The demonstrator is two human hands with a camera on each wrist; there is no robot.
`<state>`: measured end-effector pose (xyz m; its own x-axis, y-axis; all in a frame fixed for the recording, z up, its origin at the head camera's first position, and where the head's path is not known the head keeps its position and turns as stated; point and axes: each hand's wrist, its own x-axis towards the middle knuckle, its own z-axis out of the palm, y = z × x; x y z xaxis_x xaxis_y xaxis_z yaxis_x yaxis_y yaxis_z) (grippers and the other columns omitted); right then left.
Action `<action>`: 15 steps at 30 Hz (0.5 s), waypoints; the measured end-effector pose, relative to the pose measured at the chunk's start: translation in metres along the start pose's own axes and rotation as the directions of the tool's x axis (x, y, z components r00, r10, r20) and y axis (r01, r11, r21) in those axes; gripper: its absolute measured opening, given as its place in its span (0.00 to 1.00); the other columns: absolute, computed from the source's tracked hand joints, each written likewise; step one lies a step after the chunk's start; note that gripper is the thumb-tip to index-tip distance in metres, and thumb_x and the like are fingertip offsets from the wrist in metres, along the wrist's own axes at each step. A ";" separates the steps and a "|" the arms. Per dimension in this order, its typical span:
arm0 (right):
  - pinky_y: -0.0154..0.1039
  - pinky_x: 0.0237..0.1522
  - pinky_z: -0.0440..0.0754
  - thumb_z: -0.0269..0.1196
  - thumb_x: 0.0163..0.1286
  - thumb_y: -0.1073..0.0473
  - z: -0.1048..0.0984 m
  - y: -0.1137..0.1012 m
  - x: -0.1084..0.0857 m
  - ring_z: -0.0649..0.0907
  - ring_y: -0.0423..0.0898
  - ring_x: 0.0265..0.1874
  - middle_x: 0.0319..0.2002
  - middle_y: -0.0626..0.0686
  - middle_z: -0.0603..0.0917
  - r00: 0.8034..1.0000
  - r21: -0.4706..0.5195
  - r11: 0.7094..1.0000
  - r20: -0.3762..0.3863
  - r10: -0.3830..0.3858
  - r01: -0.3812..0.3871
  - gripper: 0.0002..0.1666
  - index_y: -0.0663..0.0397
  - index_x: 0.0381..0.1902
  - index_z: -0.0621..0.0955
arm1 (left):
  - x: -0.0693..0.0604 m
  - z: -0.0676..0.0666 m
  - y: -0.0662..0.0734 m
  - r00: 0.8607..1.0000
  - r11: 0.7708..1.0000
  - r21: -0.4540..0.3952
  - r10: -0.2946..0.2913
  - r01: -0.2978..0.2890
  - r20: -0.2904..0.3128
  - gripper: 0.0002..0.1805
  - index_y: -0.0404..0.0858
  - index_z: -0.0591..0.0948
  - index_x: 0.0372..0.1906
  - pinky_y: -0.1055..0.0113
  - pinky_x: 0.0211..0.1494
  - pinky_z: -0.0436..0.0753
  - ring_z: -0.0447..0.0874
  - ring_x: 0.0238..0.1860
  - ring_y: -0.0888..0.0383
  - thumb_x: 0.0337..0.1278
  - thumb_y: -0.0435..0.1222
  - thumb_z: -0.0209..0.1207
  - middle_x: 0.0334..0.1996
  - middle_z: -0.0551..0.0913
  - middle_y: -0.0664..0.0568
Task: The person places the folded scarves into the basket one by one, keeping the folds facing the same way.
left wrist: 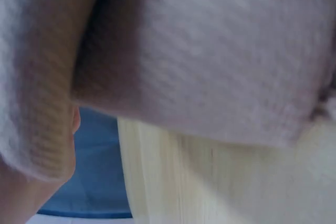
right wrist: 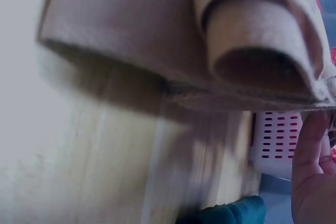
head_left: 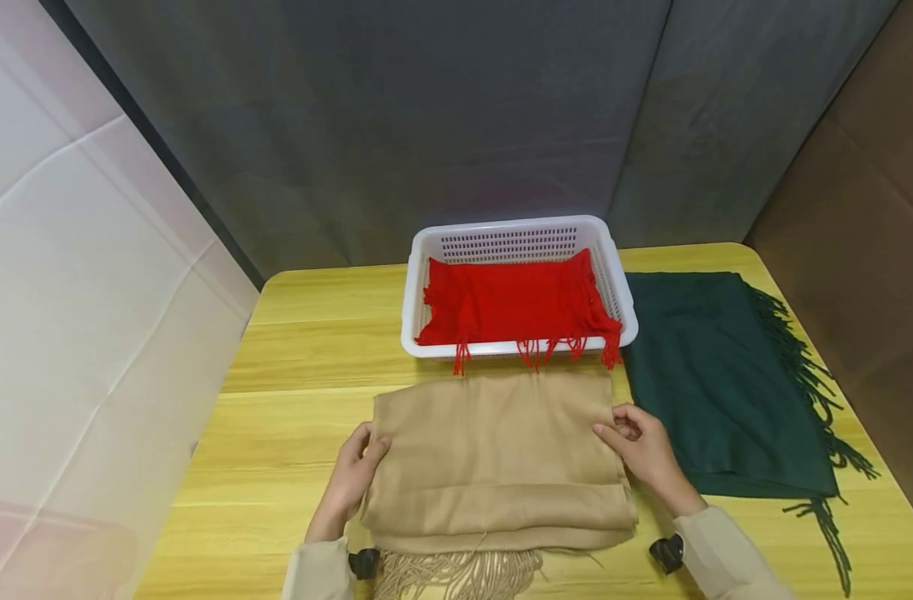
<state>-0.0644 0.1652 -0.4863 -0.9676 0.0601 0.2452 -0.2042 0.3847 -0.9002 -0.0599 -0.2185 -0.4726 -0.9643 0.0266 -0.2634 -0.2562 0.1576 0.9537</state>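
Observation:
A tan fringed scarf (head_left: 494,442), folded into layers, is held near the front of the table. My left hand (head_left: 354,473) pinches its left edge, thumb on top. At the right edge, my right hand (head_left: 646,450) grips the cloth between thumb and fingers. The right wrist view shows the scarf's rolled layers (right wrist: 252,35) end-on, with part of the right hand (right wrist: 310,182) beside them. Cloth (left wrist: 220,51) fills most of the left wrist view and hides most of the left hand. Tan fringe (head_left: 456,575) hangs out at the near side.
Behind the scarf stands a white plastic basket (head_left: 409,292) with a red fringed scarf (head_left: 520,300) in it, some fringe over the front rim. A folded dark green scarf (head_left: 726,392) lies to the right. Bare wooden tabletop (head_left: 291,358) shows at left; a grey partition (head_left: 426,125) stands behind.

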 end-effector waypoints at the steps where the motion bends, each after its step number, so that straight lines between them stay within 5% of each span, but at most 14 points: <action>1: 0.28 0.20 0.66 0.66 0.47 0.75 -0.001 -0.004 -0.001 0.66 0.36 0.17 0.17 0.48 0.67 1.000 0.004 1.000 -0.010 -0.009 0.009 0.10 0.64 0.25 0.74 | -0.002 0.000 0.000 1.000 1.000 -0.014 0.006 -0.006 -0.004 0.13 0.31 0.68 0.50 0.59 0.29 0.80 0.78 0.30 0.52 0.63 0.33 0.46 0.42 0.70 0.39; 8: 0.28 0.21 0.67 0.64 0.45 0.80 -0.007 -0.031 -0.012 0.67 0.38 0.18 0.18 0.53 0.68 0.997 0.028 0.999 -0.059 -0.044 0.046 0.12 0.66 0.24 0.73 | -0.015 -0.002 0.005 0.999 0.995 -0.092 0.041 -0.042 -0.014 0.14 0.30 0.69 0.48 0.59 0.29 0.80 0.79 0.31 0.52 0.61 0.34 0.50 0.44 0.69 0.43; 15: 0.29 0.19 0.66 0.64 0.44 0.80 -0.010 -0.038 -0.017 0.67 0.37 0.16 0.17 0.48 0.68 0.994 0.049 0.999 -0.105 -0.012 0.018 0.12 0.65 0.24 0.74 | -0.027 -0.004 0.011 0.997 0.996 -0.073 0.056 -0.059 -0.044 0.15 0.29 0.69 0.48 0.61 0.27 0.79 0.78 0.30 0.54 0.60 0.34 0.50 0.43 0.69 0.44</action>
<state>-0.0391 0.1593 -0.4525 -0.9441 0.1515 0.2927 -0.2283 0.3400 -0.9123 -0.0373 -0.2215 -0.4543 -0.9791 -0.0083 -0.2032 -0.2032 0.0834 0.9756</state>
